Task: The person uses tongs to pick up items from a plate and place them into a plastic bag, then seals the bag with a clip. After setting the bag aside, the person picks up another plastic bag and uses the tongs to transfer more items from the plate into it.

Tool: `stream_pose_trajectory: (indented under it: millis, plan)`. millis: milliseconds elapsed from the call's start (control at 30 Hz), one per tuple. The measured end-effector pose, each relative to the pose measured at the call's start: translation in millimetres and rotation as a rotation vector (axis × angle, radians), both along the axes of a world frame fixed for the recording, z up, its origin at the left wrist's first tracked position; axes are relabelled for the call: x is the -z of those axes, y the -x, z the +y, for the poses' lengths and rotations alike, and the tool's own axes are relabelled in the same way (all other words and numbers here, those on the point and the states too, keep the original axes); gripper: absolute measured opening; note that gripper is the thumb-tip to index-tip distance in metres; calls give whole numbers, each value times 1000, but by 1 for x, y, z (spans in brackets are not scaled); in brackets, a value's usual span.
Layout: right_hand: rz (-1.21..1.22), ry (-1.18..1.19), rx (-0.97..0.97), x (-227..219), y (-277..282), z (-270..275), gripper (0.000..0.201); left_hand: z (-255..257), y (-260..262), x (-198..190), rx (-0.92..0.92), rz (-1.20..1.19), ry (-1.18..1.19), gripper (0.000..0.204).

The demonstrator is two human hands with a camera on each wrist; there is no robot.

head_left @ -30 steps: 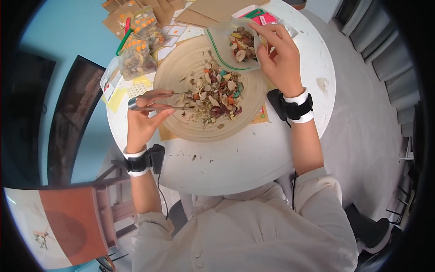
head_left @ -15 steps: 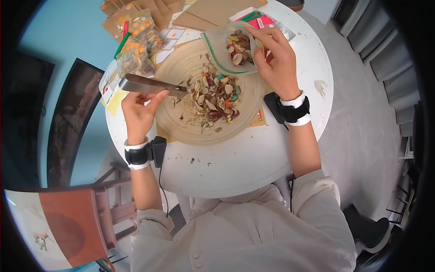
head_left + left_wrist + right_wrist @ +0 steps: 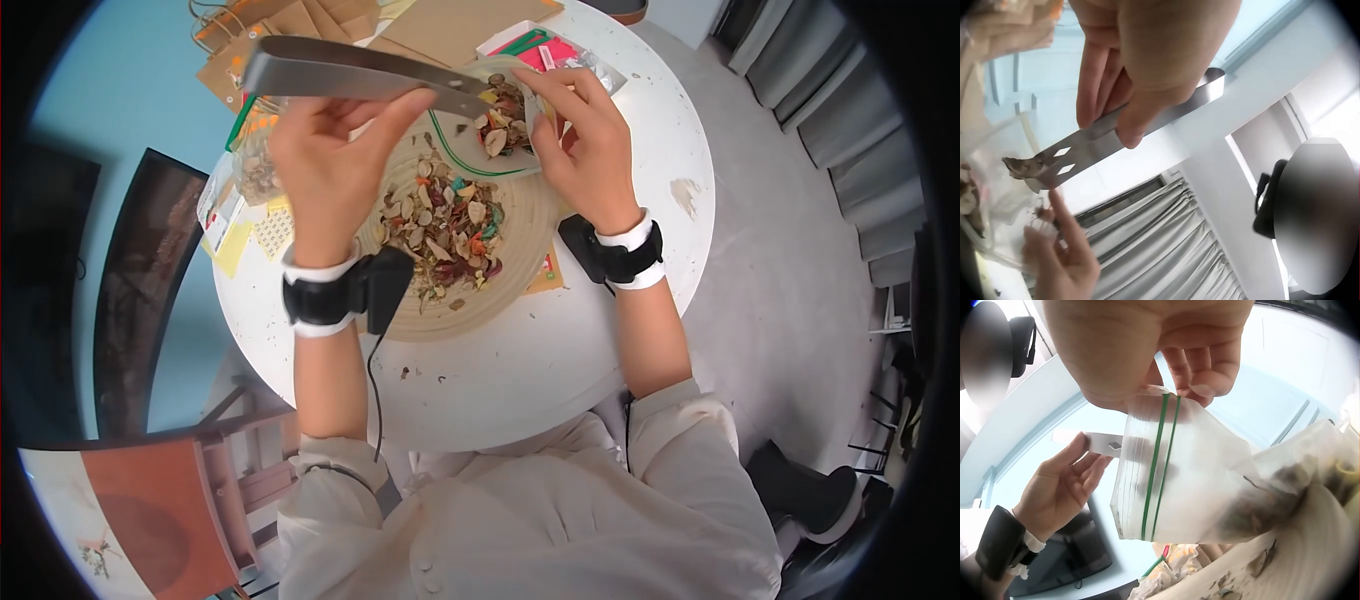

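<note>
Metal tongs (image 3: 340, 75) are pinched in the left hand (image 3: 330, 165), their tips over the mouth of a clear zip bag. Dried brown pieces (image 3: 1025, 167) sit at the tong tips in the left wrist view. The right hand (image 3: 590, 150) grips the edge of that bag (image 3: 1204, 481), which has a green zip strip and holds dried petals and chips (image 3: 503, 125). Below the bag, a round woven tray (image 3: 535, 245) carries a heap of mixed dried flowers (image 3: 440, 235).
Filled zip bags (image 3: 255, 165) stand left of the tray, partly behind the left hand. Brown paper bags (image 3: 290, 30) and a box with pink and green items (image 3: 545, 45) lie at the table's far side. Crumbs dot the white table (image 3: 480, 385) near the person.
The left hand has lifted the tongs from the heap and carried them up and right to the bag. The right hand still grips the bag.
</note>
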State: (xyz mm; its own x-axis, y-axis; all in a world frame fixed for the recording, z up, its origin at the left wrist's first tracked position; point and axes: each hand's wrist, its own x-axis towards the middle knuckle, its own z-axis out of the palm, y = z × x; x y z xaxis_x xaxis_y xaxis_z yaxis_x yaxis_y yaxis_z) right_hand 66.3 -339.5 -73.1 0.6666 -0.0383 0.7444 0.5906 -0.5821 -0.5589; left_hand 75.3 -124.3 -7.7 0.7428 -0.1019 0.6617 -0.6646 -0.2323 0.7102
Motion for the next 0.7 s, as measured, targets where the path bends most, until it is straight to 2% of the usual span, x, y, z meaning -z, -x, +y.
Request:
stream_pose_trajectory:
  millis: [33,133,233,333,467,567,700]
  plan:
    - [-6,-2,-1,1,-1,0,39,-5,-5,6,86,13,48,31]
    - [-30,-8,-3,0,-2,-2,40,4,-1,13,74,55,156,32]
    - [-34,1,4,1,-1,-1,39,30,18,12,-37,125,216,29]
    - [-40,10,11,1,-1,0,39,59,34,19,-133,206,113,26]
    - [-36,-4,11,3,-2,0,40,65,39,39,-20,394,36,28]
    - [-44,-10,11,2,-2,-1,40,48,39,49,100,492,89,30]
    - [-31,-5,13,2,-2,1,40,34,35,58,183,592,-10,33]
